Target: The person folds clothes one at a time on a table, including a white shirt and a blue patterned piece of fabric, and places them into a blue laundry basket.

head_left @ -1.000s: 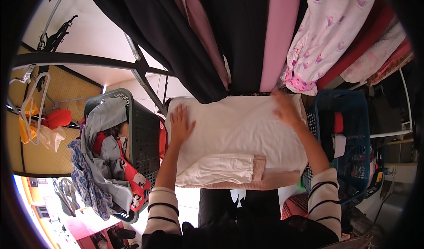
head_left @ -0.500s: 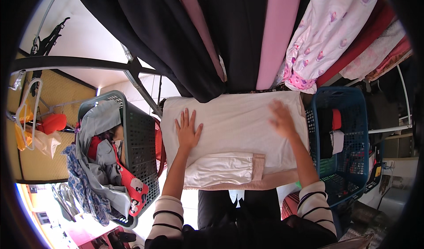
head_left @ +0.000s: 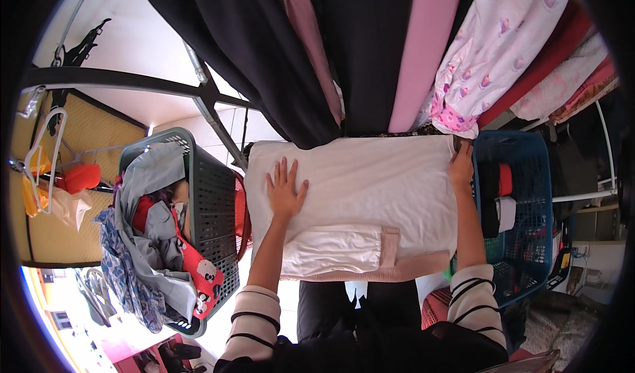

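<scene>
A white long-sleeved garment [head_left: 357, 188] lies spread out before me, wrinkled in places. Its sleeve [head_left: 331, 250], with a beige cuff, is folded across the near part, above a beige band along the near edge. My left hand [head_left: 286, 189] rests flat on the left half of the cloth, fingers spread. At the far right corner, my right hand [head_left: 462, 166] has its fingers bent around the garment's edge, seemingly gripping it. The fingertips there are partly hidden.
Left stands a dark green laundry basket [head_left: 215, 207] heaped with clothes. A blue basket [head_left: 529, 227] with a few dark items is on the right. Black trousers-like cloth [head_left: 370, 62] and other garments hang at the far side. A metal rack bar [head_left: 112, 79] crosses the upper left.
My right hand has moved from above the cloth, right and away from me, to its far right corner and closed on the edge. My left hand stays flat on the cloth.
</scene>
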`<state>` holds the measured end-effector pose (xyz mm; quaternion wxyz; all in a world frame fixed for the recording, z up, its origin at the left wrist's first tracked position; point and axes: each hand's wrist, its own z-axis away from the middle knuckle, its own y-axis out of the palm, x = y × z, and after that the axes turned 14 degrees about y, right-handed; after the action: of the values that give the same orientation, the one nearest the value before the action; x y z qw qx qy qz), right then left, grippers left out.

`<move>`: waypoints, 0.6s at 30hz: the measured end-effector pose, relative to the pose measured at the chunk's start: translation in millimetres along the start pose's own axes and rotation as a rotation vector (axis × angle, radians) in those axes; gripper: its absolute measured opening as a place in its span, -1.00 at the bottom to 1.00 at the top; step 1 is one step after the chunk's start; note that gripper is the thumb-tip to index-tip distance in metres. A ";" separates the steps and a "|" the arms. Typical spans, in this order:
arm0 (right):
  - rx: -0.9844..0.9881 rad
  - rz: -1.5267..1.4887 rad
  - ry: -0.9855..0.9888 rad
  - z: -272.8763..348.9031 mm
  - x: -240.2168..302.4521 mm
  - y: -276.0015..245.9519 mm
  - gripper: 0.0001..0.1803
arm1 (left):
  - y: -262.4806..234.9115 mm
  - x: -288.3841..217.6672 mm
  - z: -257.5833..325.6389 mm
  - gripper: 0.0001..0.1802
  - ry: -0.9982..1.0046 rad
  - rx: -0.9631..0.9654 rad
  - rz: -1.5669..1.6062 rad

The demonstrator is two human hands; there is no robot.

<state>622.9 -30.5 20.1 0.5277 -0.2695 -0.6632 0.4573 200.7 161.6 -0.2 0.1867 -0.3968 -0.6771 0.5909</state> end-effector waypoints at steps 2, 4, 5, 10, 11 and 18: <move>-0.154 -0.027 -0.346 10.0 5.8 9.4 -0.50 | 0.6 -1.9 -1.1 -0.32 0.002 -0.001 -0.002; -0.034 -0.001 -0.607 36.3 12.0 21.4 -0.31 | 0.1 -2.1 -1.0 -0.32 0.006 -0.011 -0.003; 0.025 0.077 -0.619 44.1 16.3 25.1 -0.32 | 0.2 -1.6 -0.4 -0.32 0.006 -0.014 -0.005; 0.139 0.132 -0.590 36.6 30.4 37.4 -0.35 | -2.9 -2.3 -0.1 -0.37 0.028 -0.058 -0.001; 0.132 0.113 -0.592 28.7 32.7 38.2 -0.35 | -4.8 -1.4 -2.0 -0.40 0.046 -0.082 -0.006; 0.254 0.048 -0.644 -5.9 27.2 44.9 -0.46 | -16.7 82.9 -96.7 -0.68 -0.034 -0.147 0.288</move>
<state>614.7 13.8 -7.4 0.3097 -0.0589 -0.7269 0.6101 214.1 287.7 20.2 0.0591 -0.4924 -0.6579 0.5668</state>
